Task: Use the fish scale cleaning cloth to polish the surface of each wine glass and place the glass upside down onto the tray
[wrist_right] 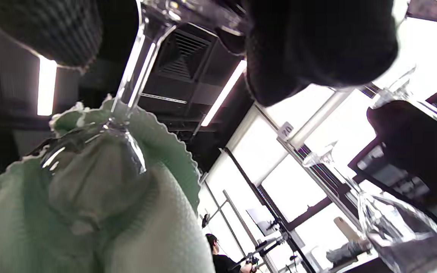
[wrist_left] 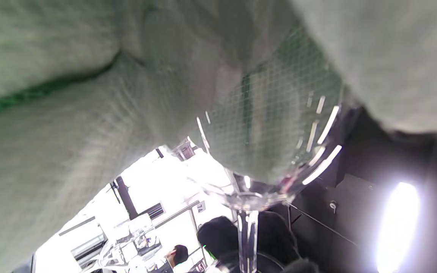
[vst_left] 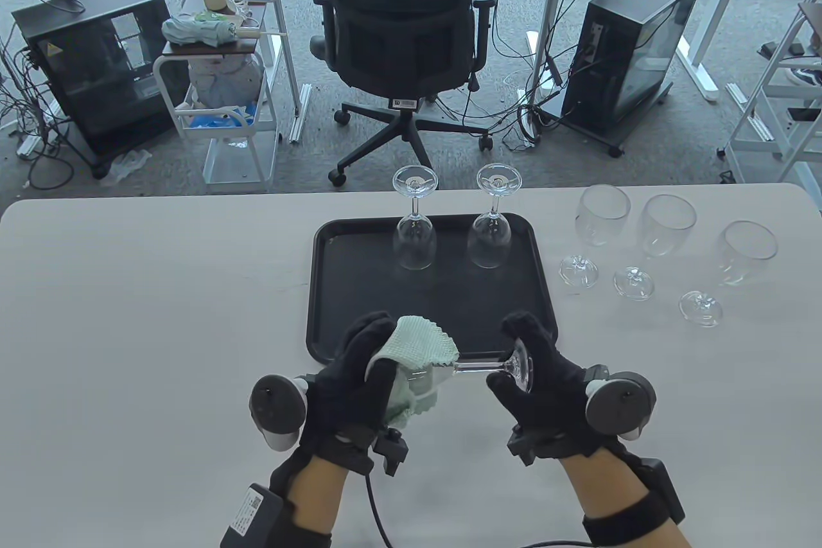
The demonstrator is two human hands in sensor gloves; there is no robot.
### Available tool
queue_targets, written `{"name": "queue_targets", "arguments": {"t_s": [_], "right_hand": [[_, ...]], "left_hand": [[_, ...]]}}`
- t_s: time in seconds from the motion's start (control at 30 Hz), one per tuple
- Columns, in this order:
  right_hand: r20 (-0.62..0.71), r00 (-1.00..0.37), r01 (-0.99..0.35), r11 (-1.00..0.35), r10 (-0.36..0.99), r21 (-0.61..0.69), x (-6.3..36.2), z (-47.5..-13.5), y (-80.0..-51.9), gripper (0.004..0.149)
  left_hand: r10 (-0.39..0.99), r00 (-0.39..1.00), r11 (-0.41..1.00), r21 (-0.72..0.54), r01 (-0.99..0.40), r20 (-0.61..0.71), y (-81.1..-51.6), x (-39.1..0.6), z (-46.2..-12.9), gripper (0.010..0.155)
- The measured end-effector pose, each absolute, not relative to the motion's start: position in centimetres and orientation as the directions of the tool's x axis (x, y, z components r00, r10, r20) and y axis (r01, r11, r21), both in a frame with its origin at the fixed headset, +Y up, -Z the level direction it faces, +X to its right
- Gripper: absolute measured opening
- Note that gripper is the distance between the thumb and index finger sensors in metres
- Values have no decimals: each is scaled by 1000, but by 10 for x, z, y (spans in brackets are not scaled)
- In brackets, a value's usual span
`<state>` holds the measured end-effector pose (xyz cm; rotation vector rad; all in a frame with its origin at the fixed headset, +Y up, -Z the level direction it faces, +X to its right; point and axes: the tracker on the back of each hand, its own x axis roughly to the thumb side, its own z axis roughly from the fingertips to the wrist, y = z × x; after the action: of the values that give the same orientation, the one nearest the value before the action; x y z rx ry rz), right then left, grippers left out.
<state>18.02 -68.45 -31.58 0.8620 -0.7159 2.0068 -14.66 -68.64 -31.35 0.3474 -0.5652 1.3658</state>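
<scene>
Hands hold tight: left hand (vst_left: 359, 374) wraps the cloth (vst_left: 417, 352) round the glass (vst_left: 475, 368); right hand (vst_left: 533, 368) pinches its foot. Rub gently, turning slowly.

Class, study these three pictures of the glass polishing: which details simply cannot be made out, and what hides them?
- Bowl of the held glass: table view, wrapped in the cloth.
- Left hand fingertips: left wrist view, cloth fills it.
- Whether smears remain: too fine to see in any view.
- Right hand: right wrist view, only a blurred dark shape at the glass's foot.
</scene>
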Motion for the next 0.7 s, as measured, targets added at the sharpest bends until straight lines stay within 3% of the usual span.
{"name": "queue_targets", "arguments": {"t_s": [0.07, 0.1, 0.17, 0.2, 0.3, 0.37, 0.43, 0.47, 0.53, 0.57, 0.6, 0.67, 0.7], "right_hand": [[808, -463, -829, -501, 365, -249, 182, -313, -684, 91], [792, -477, -829, -493, 380, -263, 183, -314, -686, 89], [730, -417, -880, -442, 541, -175, 184, -319, -692, 77], [638, -311, -933, -354, 704, -64, 182, -322, -693, 71], [437, -278, -934, -348, 855, 87, 181, -324, -695, 74], [547, -284, -925, -376, 787, 60, 180, -322, -691, 77], [670, -396, -883, -460, 628, -92, 181, -320, -687, 86], [754, -444, -837, -524, 484, -156, 182, -317, -685, 90], [807, -497, -795, -541, 320, -275, 185, -311, -684, 94], [811, -501, -798, -524, 302, -298, 185, -310, -684, 94], [808, -496, -807, -513, 318, -293, 185, -311, -685, 92], [745, -411, -882, -435, 526, -179, 184, -317, -691, 78], [667, -299, -933, -357, 682, -54, 182, -321, -695, 72]], "left_hand": [[850, 53, 143, -132, -981, 524, -690, -143, -314, 60], [854, 59, 145, -128, -981, 517, -691, -141, -313, 60], [836, 103, 180, -92, -979, 539, -692, -139, -312, 61], [824, 95, 176, -94, -980, 559, -692, -139, -312, 61], [763, 148, 222, -40, -974, 629, -688, -142, -312, 60], [769, 112, 198, -68, -978, 629, -689, -144, -314, 59], [793, 113, 200, -81, -976, 599, -690, -145, -315, 58], [812, 90, 181, -101, -978, 576, -692, -145, -317, 58], [845, 43, 145, -151, -978, 533, -695, -142, -317, 58], [847, 29, 129, -153, -980, 530, -695, -141, -316, 58], [846, 36, 132, -144, -981, 532, -694, -141, -315, 58], [834, 70, 166, -127, -978, 547, -692, -140, -314, 59], [830, 75, 167, -117, -979, 552, -692, -141, -314, 59]]}}
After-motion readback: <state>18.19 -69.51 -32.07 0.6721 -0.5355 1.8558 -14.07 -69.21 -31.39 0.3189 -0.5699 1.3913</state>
